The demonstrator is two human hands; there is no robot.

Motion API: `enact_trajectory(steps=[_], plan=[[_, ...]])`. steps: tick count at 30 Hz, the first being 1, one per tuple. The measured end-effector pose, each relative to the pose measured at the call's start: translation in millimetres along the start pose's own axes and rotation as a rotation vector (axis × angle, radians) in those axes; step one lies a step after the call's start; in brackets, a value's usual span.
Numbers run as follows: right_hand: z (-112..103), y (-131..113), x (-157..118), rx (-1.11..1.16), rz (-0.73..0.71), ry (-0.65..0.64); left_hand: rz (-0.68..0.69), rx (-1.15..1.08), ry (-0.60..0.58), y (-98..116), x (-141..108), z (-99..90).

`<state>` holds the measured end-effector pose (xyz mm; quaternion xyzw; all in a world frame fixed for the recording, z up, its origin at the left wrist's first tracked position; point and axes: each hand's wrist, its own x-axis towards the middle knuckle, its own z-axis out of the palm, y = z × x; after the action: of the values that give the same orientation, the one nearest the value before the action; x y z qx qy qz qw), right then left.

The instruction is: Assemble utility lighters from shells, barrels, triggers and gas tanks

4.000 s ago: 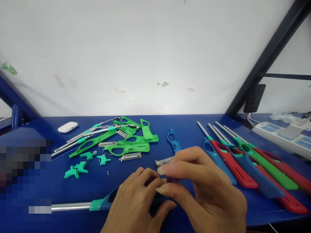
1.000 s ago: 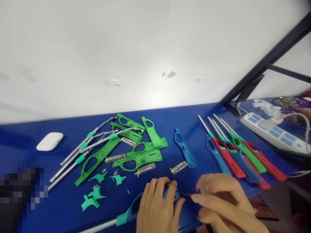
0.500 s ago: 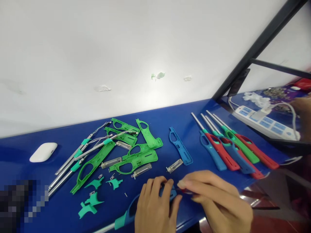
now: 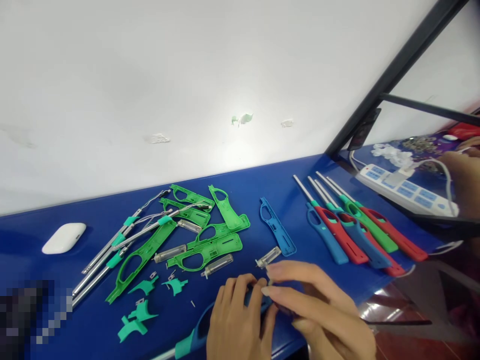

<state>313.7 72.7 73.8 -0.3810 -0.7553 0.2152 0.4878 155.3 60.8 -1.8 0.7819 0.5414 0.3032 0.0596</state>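
At the front edge of the table my left hand (image 4: 236,320) presses down on a blue long-neck lighter (image 4: 183,346), its fingers curled round the handle. The lighter's metal tube points to the lower left, and most of the handle is covered. My right hand (image 4: 326,310) is close against the handle's end, thumb and fingers pinched together. What it pinches is too small and hidden to make out. Just beyond my hands lie a clear fuel tank (image 4: 269,256) and a blue handle half (image 4: 278,227), its inner side facing up.
Green handle halves (image 4: 221,245) and metal tubes (image 4: 99,255) with teal collars lie left of centre. Teal triggers (image 4: 144,286) are nearer. Several assembled lighters (image 4: 333,230) lie at right, before a power strip (image 4: 408,190) and black frame (image 4: 393,65). A white case (image 4: 63,238) sits left.
My right hand has shifted slightly left, closer to my left hand and the lighter's end, and its fingers have lifted a little. My left hand keeps its hold.
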Motion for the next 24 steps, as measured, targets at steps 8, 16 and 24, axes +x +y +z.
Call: enact_trajectory(steps=[8,16,24], plan=[[-4.8,-2.9,3.4,-0.078,-0.013,0.059,-0.021,0.004,-0.024,2.6,1.8,-4.6],[-9.7,0.7,-5.3,-0.099,-0.005,0.119,0.014,0.020,-0.034,-0.7,3.6,-6.9],[-13.2,1.6,3.0,-0.066,-0.064,0.025,0.103,0.036,-0.046,-9.5,4.3,-8.4]])
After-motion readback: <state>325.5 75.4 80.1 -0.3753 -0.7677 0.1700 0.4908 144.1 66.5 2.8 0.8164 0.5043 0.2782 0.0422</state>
